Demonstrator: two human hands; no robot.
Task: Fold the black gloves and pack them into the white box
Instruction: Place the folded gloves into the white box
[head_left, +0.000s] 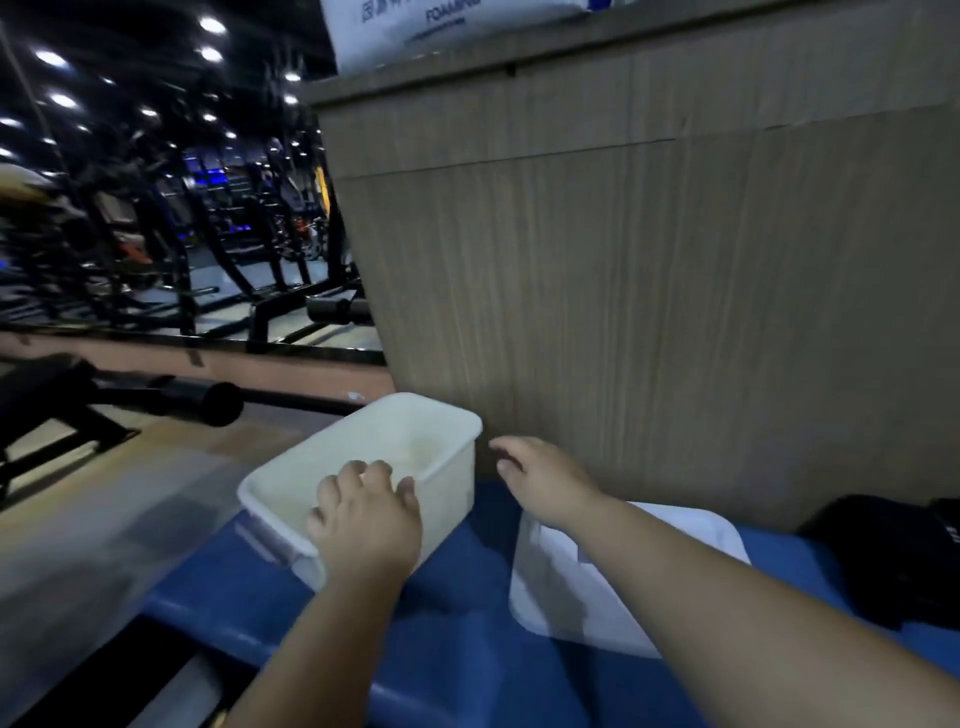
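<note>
The white box (395, 441) stands open and empty on the blue bench (467, 649), near its far left end. My left hand (366, 519) grips the box's near rim, fingers curled over the edge into the inside. My right hand (540, 480) hovers just right of the box with loose fingers, holding nothing. The black gloves (893, 561) lie in a dark heap at the right edge of the bench, well away from both hands. The box's white lid (582, 592) lies flat on the bench under my right forearm.
A tall wooden panel (649, 286) rises right behind the bench and box. Left of the bench the floor drops away, with a black weight bench (78, 395) and gym machines (208, 234) beyond.
</note>
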